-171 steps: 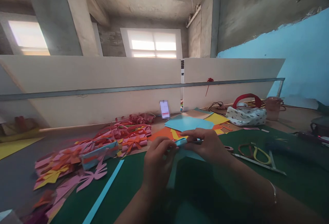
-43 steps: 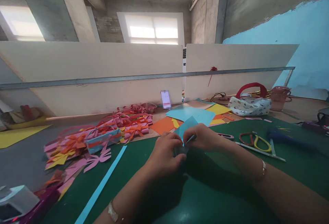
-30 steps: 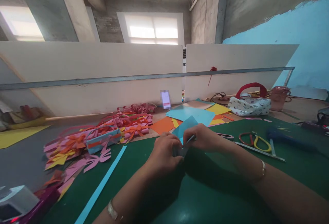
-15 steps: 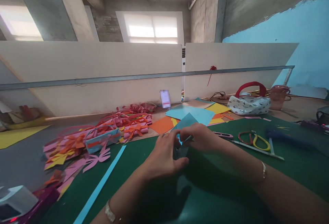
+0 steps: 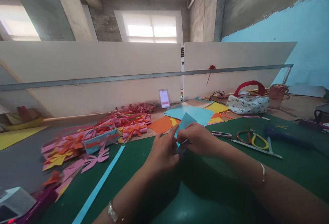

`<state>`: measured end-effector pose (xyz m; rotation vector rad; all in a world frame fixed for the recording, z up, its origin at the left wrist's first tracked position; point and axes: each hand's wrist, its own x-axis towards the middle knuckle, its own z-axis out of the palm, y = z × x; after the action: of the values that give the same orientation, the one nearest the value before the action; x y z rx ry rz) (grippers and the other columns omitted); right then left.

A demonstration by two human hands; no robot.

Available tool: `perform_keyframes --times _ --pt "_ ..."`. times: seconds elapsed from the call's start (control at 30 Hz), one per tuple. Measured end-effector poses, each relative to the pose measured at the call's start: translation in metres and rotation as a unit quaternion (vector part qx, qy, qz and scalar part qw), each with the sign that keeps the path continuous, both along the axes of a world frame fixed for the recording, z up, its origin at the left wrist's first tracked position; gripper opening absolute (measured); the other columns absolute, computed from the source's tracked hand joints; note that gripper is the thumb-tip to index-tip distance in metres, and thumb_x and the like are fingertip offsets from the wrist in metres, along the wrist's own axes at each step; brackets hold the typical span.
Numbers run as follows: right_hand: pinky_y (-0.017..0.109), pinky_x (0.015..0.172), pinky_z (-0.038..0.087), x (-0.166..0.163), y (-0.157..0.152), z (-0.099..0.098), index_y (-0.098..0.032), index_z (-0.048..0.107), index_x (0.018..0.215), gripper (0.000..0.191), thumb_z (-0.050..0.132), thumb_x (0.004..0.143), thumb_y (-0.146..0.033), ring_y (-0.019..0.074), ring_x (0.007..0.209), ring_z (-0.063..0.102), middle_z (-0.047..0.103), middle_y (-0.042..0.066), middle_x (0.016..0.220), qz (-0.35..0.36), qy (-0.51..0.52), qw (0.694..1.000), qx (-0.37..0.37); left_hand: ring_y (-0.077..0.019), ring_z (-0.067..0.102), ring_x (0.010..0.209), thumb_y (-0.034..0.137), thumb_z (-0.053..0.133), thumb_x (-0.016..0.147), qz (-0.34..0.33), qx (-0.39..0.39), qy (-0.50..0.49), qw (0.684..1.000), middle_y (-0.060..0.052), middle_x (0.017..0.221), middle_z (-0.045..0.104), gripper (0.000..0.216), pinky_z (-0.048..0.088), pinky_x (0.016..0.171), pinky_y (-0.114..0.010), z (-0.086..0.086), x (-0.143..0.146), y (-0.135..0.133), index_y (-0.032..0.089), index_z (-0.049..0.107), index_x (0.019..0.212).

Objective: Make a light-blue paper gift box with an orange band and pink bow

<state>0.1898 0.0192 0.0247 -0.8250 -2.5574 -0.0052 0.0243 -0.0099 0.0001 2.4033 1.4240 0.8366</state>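
Observation:
Between my two hands, a piece of light-blue paper (image 5: pixel 186 119) stands up, folded, just above the green mat (image 5: pixel 195 203). My left hand (image 5: pixel 163 148) grips its near left side, the thumb now bent in against it. My right hand (image 5: pixel 196 139) is closed on the right side of the same paper, fingers curled in. The lower part of the paper is mostly hidden behind my fingers. A long light-blue paper strip (image 5: pixel 99 186) lies flat on the mat to the left of my left forearm.
Pink and orange paper bags with bows (image 5: pixel 77 141) are heaped at left. Coloured sheets (image 5: pixel 192 112) lie beyond my hands. At right are a utility knife (image 5: pixel 221 134), scissors (image 5: pixel 259 141), a metal ruler (image 5: pixel 257 148), a cloth bag (image 5: pixel 248 104) and a pink cup (image 5: pixel 277 96).
My left thumb, held apart before, has closed in towards the paper. My left fingers have shifted, and the paper's upper corner has tipped slightly left. My right hand stays on the paper.

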Motion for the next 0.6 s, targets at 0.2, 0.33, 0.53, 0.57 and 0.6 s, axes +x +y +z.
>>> perform_keyframes --times 0.2,0.33,0.53,0.57,0.6 --pt "0.032 0.077 0.038 -0.0014 0.0012 -0.0027 -0.020 0.060 0.081 0.018 0.062 0.070 -0.006 0.0160 0.071 0.059 0.068 -0.002 0.073 0.019 -0.023 0.999 0.023 -0.0222 0.057 0.086 0.034 0.054 0.074 0.030 0.048 -0.011 0.998 -0.003 0.081 0.065 0.061 0.034 0.084 -0.039 -0.0008 0.0038 0.0008 0.017 0.038 0.130" --pt "0.032 0.078 0.038 -0.0007 0.0008 -0.0031 -0.019 0.060 0.082 0.016 0.061 0.071 -0.007 0.0159 0.070 0.059 0.068 0.000 0.073 0.012 -0.028 0.999 0.035 -0.0183 0.058 0.075 0.036 0.055 0.074 0.039 0.030 -0.024 0.998 0.001 0.073 0.065 0.058 0.034 0.085 -0.038 0.0043 0.0049 -0.0015 0.020 0.040 0.129" --pt "0.031 0.079 0.038 -0.0016 0.0019 -0.0038 -0.019 0.060 0.082 0.021 0.059 0.071 -0.002 0.0134 0.064 0.057 0.066 -0.002 0.072 0.008 -0.059 0.997 0.046 -0.0217 0.056 0.087 0.024 0.054 0.072 -0.007 0.055 0.015 0.998 -0.003 0.085 0.066 0.062 0.035 0.085 -0.039 0.0014 0.0031 0.0003 0.019 0.037 0.131" --pt "0.031 0.080 0.038 -0.0019 0.0017 -0.0033 -0.019 0.060 0.085 0.022 0.058 0.071 -0.002 0.0144 0.069 0.059 0.067 0.000 0.077 0.008 -0.050 0.997 0.061 -0.0217 0.056 0.085 0.023 0.053 0.072 0.006 0.056 0.009 0.998 -0.003 0.083 0.066 0.061 0.035 0.084 -0.039 0.0019 0.0028 0.0007 0.018 0.037 0.131" --pt "0.032 0.082 0.038 -0.0020 0.0014 -0.0024 -0.019 0.060 0.090 0.024 0.057 0.072 -0.003 0.0165 0.079 0.059 0.067 0.002 0.087 0.006 -0.026 0.996 0.087 -0.0215 0.057 0.083 0.022 0.053 0.072 0.031 0.054 -0.004 0.998 -0.003 0.080 0.066 0.060 0.036 0.082 -0.038 0.0031 0.0021 0.0012 0.018 0.038 0.131"
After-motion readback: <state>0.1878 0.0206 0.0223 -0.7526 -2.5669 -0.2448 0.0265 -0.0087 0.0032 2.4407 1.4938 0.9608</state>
